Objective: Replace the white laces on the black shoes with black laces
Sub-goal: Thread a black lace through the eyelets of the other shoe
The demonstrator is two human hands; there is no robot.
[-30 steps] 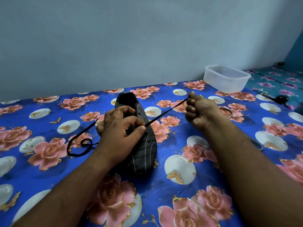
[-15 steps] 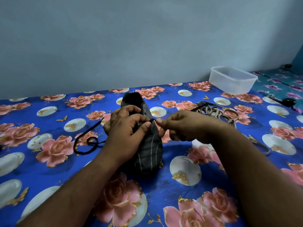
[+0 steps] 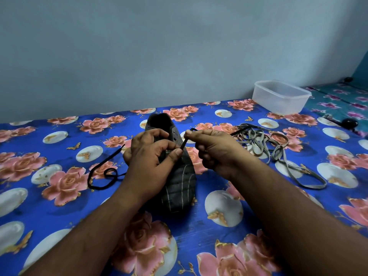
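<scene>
A black shoe (image 3: 180, 188) with thin pale stripes lies on the flowered blue sheet, toe toward me. My left hand (image 3: 149, 158) grips its upper over the eyelets, thumb pressed near the lace. My right hand (image 3: 213, 148) pinches the black lace (image 3: 184, 144) just right of the shoe, a short stretch running down to my left thumb. The lace's other end (image 3: 103, 174) curls loose on the sheet to the left. The removed white laces (image 3: 278, 154) lie in a tangled heap to the right.
A clear plastic tub (image 3: 280, 99) stands at the back right by the wall. A small black round object (image 3: 349, 122) sits at the far right, on the edge of a teal flowered sheet (image 3: 342, 100). The blue sheet (image 3: 59, 206) covers the whole surface.
My right hand first pulled the lace taut up to the right, then came back to the shoe. It now pinches the lace close to my left thumb. The view has tilted down slightly.
</scene>
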